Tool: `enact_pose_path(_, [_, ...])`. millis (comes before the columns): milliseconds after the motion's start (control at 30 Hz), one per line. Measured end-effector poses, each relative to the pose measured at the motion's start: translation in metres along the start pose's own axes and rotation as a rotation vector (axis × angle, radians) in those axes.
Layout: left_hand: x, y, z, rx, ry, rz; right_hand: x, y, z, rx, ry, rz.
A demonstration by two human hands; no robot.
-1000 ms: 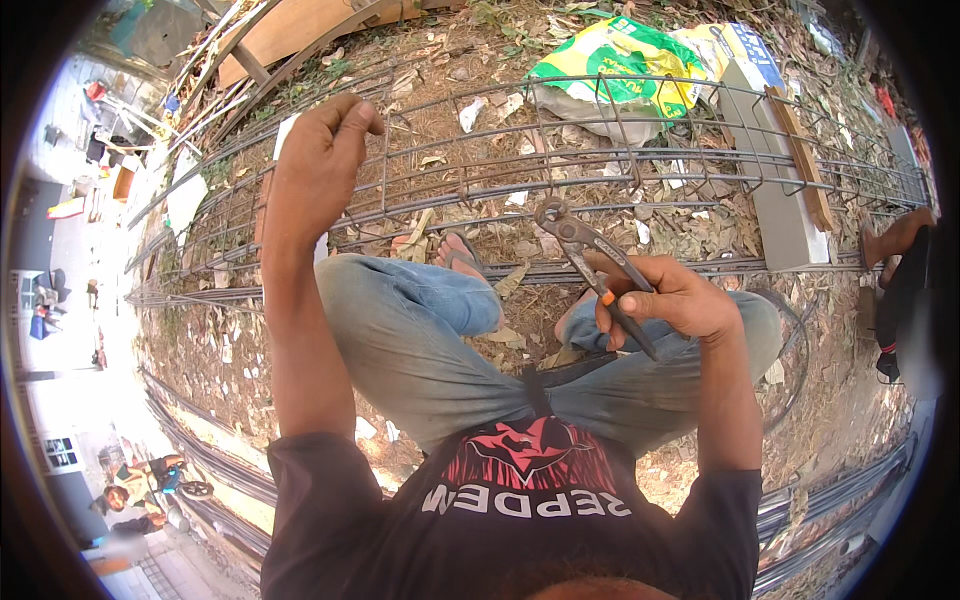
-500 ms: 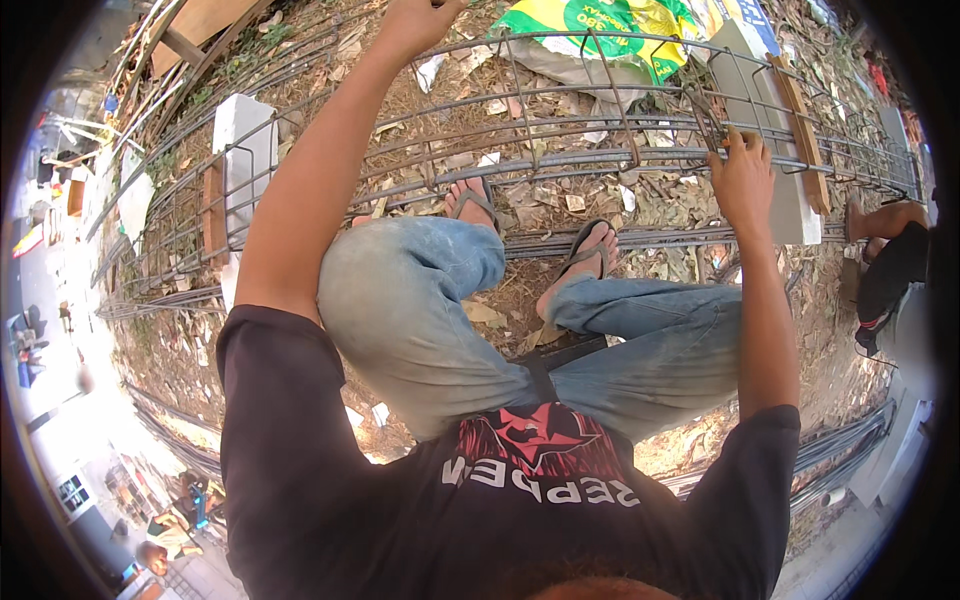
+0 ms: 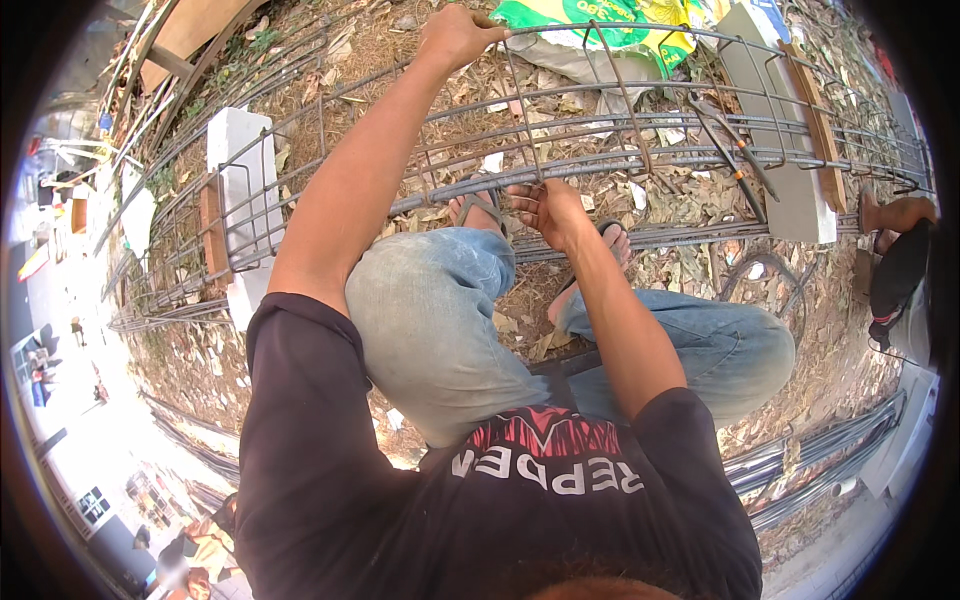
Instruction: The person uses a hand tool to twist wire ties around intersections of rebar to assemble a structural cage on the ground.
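Since half a second ago the right hand (image 3: 553, 210) has moved left along the steel cage (image 3: 648, 162), away from the pliers (image 3: 737, 160), and now works in front of the person's feet; the left hand (image 3: 455, 38) stays out by the far edge. The cage's long axis runs crosswise, left to right, passing under both sets of fingers. One thin hoop (image 3: 527, 120) seems to span the gap between them: its far end meets the top bar (image 3: 560, 25) just beside the left fingers, its near end comes down to the thick lower bar (image 3: 455, 188) beside the right fingers.

The left fingers are bunched together on the top bar; whether they wrap it cannot be told. The right fingers are half curled, with small gaps between them, touching or just beside the lower bar; whether thumb and forefinger pinch anything there is hidden.

The pliers lie to the right of the right fingers, well apart and untouched, their handles spread and slanting down to the right toward the grey block (image 3: 800, 205). The right hand is the nearer one to them.
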State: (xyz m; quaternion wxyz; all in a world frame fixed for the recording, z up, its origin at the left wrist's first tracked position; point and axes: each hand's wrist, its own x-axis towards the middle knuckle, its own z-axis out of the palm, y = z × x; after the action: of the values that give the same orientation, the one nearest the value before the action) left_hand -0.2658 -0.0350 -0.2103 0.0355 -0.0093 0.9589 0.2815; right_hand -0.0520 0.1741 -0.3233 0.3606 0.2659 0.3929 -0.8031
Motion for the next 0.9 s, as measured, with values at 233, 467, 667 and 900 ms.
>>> enact_pose_path(233, [-0.001, 0.009, 0.005, 0.040, -0.003, -0.013, 0.009, 0.002, 0.021, 0.013, 0.234, -0.209])
enact_pose_path(467, [0.011, 0.003, 0.005, 0.069, -0.017, 0.053, 0.015, 0.013, 0.020, 0.006, 0.378, -0.341])
enact_pose_path(667, [0.013, -0.002, 0.005, 0.147, -0.052, 0.116, 0.017, 0.014, 0.020, 0.097, 0.319, -0.306])
enact_pose_path(900, [-0.008, 0.020, -0.021, 0.264, 0.051, 0.061, -0.022, 0.002, 0.009, -0.079, 0.278, -0.182])
